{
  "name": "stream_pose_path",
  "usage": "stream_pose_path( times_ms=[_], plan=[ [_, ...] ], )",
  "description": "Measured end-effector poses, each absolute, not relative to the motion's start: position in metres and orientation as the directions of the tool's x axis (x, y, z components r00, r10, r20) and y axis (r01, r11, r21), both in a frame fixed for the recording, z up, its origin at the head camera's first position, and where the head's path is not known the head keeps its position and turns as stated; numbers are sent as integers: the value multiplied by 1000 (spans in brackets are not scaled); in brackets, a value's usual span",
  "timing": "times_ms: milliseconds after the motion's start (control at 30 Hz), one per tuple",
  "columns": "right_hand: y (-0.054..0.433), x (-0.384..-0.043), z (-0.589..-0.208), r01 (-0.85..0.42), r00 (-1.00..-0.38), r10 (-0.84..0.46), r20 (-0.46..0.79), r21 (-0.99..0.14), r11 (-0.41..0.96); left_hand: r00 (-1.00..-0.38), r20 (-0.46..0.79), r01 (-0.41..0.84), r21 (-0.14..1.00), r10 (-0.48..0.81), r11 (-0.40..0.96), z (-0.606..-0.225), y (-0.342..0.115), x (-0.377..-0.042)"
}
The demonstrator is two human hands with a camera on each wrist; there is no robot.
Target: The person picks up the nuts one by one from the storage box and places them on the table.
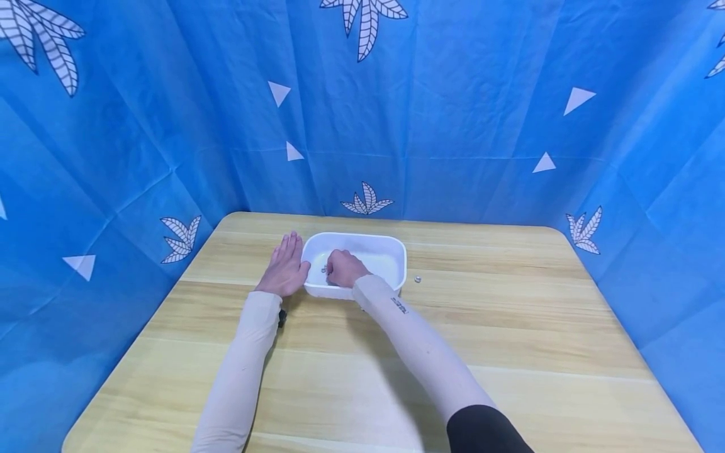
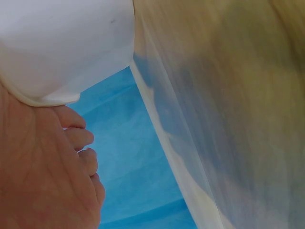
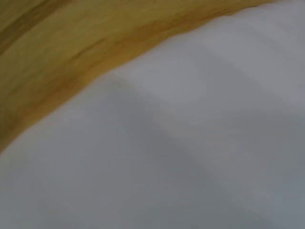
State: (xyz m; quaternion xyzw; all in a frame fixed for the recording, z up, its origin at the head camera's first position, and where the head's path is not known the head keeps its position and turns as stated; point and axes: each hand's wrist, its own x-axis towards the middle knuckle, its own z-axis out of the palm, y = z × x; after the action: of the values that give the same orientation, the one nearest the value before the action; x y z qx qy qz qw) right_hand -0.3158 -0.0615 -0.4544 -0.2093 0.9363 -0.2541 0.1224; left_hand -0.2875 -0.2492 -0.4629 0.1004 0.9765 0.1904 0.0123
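Observation:
A white rectangular basin (image 1: 374, 236) stands on the table. Along its left side lies my left hand (image 1: 284, 267), fingers straight and pointing away, thumb at the rim. In the left wrist view the palm (image 2: 43, 162) is up against the basin's white outer wall. My right hand (image 1: 345, 268) reaches over the near rim into the basin, its fingers curled downward. Small shiny metal pieces (image 1: 324, 270) lie on the basin floor right at those fingertips. Whether the right fingers pinch one I cannot tell. A blurred white surface (image 3: 167, 143) fills most of the right wrist view.
Another small shiny metal piece (image 1: 418, 279) lies on the wooden table (image 1: 510, 352), to the right of the basin. Blue curtains (image 1: 453, 113) with white leaf and triangle prints hang behind the table and at both sides.

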Motion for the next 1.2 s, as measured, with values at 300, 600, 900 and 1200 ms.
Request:
stream_pose_path(
  times_ms=[300,600,900,1200],
  plan=[
    [-61,-315,-455,-288,-882,-434,-184,-519,805,-980,19,189,374,196,908,-464,-249,-288],
    [-60,-312,-453,-297,-890,-434,-136,-551,780,-981,10,183,372,194,910,-463,-249,-287],
    [-61,-311,-452,-300,-899,-428,-96,-577,760,-982,8,177,369,187,912,-462,-248,-286],
    [-59,-309,-451,-326,-889,-450,-79,-580,747,-981,11,182,367,192,912,-463,-248,-286]
  ],
)
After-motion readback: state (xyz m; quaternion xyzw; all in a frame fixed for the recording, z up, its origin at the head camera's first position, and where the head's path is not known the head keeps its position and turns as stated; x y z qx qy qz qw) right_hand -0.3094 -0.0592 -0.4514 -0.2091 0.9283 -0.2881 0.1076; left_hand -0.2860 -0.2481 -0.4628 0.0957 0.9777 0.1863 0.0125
